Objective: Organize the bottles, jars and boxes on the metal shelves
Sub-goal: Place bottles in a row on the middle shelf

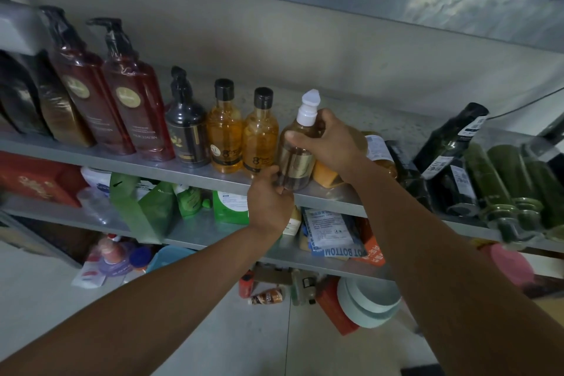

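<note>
Head view: grips the white-pump bottle [297,158] near its shoulder with the right hand [329,143], fingers wrapped round. Pinches its base with the left hand [268,204], both arms outstretched.

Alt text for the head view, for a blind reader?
A clear pump bottle, upright at the front of the metal shelf, is gripped by the left hand at its base and the right hand near its top, beside two amber bottles.
</note>
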